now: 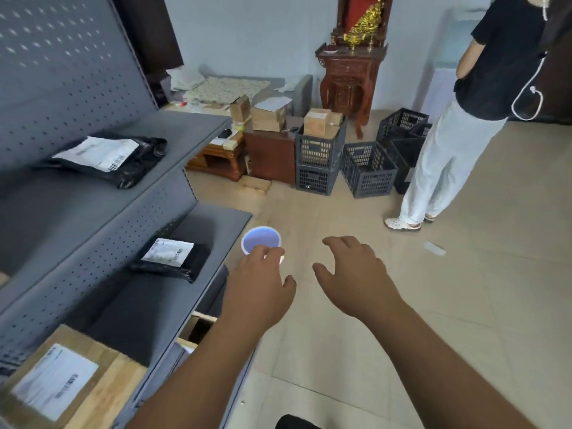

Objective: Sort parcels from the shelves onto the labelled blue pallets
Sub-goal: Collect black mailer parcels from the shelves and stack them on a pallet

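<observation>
1. Hands: two, a left hand point(260, 283) and a right hand point(356, 274).
2. Black bag parcels: two, an upper bag point(105, 159) and a lower bag point(173, 258).
3. Boxed parcel point(62, 382) on the shelves: one.
4. Shelves point(185, 134): three tiers in view.
5. Dark plastic crates point(368, 171): five, perhaps six; the rear ones overlap.
6. Standing person point(495, 57): one.
7. Round blue disc point(260, 241): one.

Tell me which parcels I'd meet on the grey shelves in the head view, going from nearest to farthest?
brown cardboard box with white label → small black plastic bag parcel with white label → larger black plastic bag parcel with white label
</observation>
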### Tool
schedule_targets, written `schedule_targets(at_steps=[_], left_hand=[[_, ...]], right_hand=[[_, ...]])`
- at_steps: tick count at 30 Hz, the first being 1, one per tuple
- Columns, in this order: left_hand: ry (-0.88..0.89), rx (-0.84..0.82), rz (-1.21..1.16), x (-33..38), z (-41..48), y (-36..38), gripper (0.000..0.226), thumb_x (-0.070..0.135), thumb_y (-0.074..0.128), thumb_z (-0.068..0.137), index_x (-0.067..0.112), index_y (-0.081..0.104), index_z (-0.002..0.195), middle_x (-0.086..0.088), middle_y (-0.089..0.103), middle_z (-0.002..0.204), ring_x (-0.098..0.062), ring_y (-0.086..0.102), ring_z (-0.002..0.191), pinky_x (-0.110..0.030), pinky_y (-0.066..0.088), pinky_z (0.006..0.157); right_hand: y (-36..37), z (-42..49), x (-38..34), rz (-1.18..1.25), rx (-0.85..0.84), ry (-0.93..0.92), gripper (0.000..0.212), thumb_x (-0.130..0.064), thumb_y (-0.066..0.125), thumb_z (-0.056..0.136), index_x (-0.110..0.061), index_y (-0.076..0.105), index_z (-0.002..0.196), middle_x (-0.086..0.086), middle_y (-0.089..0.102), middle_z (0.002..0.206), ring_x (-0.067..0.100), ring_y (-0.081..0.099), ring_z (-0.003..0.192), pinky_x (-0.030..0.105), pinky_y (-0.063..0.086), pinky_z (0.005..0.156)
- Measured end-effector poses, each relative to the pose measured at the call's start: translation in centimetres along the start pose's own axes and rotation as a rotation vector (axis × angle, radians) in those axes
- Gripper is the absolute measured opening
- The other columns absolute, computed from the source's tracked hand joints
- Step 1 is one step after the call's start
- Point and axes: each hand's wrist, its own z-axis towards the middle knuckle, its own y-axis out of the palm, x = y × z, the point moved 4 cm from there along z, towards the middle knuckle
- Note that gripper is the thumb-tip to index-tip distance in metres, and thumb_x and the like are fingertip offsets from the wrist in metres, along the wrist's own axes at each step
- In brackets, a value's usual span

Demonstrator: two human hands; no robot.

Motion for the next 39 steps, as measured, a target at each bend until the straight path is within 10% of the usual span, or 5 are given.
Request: schedule_targets(at_steps=[39], left_hand=[[-1.135, 0.118, -0.32, -25.0, 13.7, 3.6, 0.044, 0.033, 0.056, 0.09, 0.027, 0.056, 0.134, -0.001, 0.057, 0.133, -0.028, 0.056, 0.12, -0.043, 0.051, 0.097]], right_hand=[[23.5, 32.2, -23.0, -0.035, -0.617, -0.858, 0.04, -0.037, 0.053, 0.096, -0.011, 0.055, 0.126, 0.013, 0.063, 0.124, 0.034, 0.057, 0.113, 0.041, 0.05, 0.09]])
